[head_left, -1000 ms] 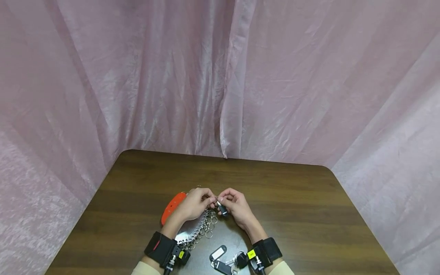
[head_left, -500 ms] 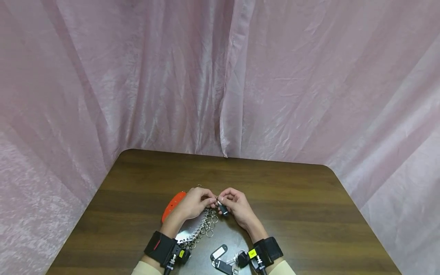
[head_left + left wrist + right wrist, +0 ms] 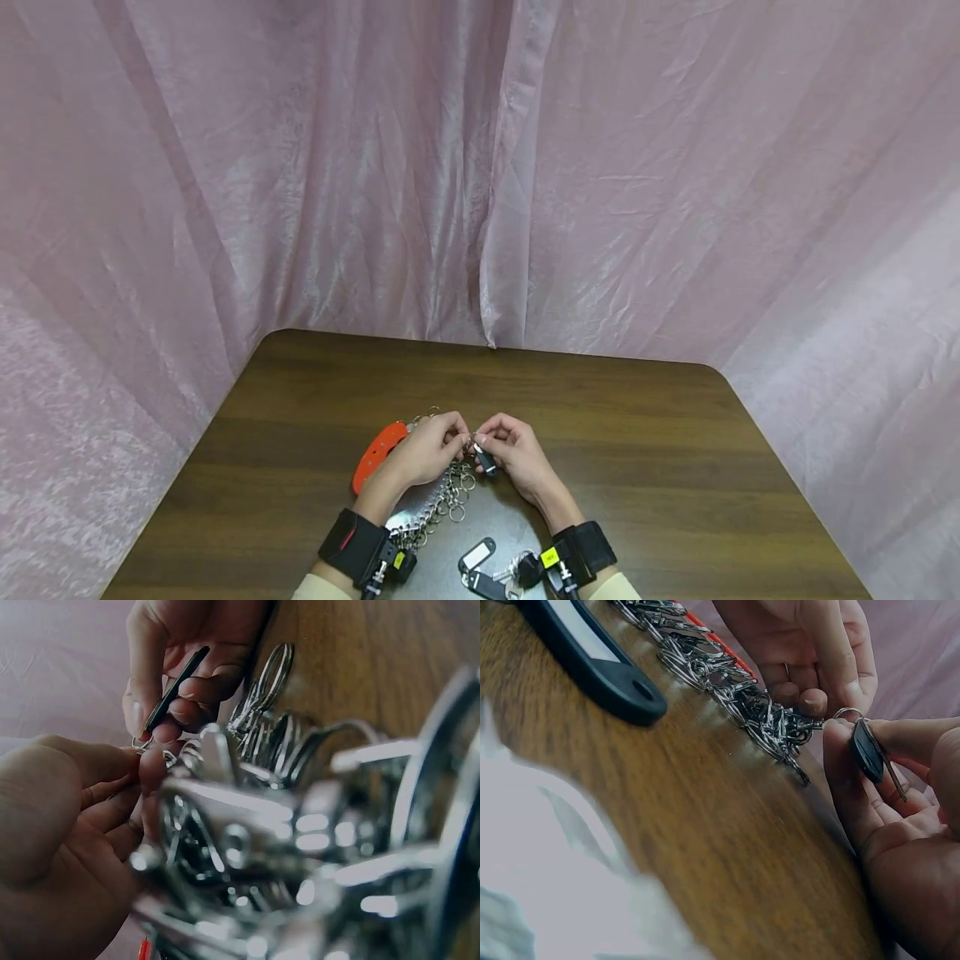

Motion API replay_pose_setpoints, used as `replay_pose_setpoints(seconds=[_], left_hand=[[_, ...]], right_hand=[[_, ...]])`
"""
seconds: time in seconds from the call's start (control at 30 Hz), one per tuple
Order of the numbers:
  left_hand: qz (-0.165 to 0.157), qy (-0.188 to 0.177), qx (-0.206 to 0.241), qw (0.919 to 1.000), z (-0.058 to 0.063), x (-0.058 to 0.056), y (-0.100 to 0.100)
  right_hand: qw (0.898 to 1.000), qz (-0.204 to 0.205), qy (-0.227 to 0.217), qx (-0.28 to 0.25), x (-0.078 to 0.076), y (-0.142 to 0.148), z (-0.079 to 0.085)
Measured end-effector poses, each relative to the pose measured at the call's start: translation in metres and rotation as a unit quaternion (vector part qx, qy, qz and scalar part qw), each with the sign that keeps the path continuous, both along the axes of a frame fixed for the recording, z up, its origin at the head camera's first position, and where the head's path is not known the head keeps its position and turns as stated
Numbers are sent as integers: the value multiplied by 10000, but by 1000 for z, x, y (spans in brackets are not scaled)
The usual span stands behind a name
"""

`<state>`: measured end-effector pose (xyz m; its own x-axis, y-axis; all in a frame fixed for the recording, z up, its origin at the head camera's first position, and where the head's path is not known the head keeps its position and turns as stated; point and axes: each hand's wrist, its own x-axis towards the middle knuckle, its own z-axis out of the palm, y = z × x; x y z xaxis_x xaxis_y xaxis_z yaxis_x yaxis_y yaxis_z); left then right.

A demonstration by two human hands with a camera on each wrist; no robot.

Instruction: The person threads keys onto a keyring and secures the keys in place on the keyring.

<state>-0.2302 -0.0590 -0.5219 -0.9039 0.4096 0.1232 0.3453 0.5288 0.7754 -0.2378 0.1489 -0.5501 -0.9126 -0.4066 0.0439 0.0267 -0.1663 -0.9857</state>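
Observation:
My left hand (image 3: 423, 454) pinches a small metal ring (image 3: 847, 712) between thumb and forefinger. Against it, the fingertips of my right hand (image 3: 517, 454) grip a black key tag (image 3: 867, 752) with a thin metal key (image 3: 894, 780) beside it. Both hands meet over the table, fingertips nearly touching. Beneath and beside my left hand lies a shiny metal plate (image 3: 408, 508) with an orange-red piece (image 3: 375, 457) at its far left. Many metal clasps and rings (image 3: 772, 727) hang in a row along its edge. My left forearm partly covers the plate.
Near the table's front, more key tags (image 3: 477, 553) lie with loose keys (image 3: 516, 575), close to the right wrist strap (image 3: 585, 550). The brown wooden table (image 3: 660, 467) ends at a pink curtain (image 3: 390, 208) behind.
My left hand has turned slightly, its fingers bending more at the ring. My right hand keeps its grip on the tag, and the things on the table stay put.

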Motion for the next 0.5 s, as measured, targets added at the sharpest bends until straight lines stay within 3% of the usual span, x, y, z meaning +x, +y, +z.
replay_pose_setpoints(seconds=[0.23,0.5], left_hand=[[17,-96,204,9997,0,-2,-1],[-326,-534,851,9944,-1,-5,-7]], right_hand=[[10000,-23,10,-7,-1,0,0],[9998,-126,-111,-56,-1,-2,2]])
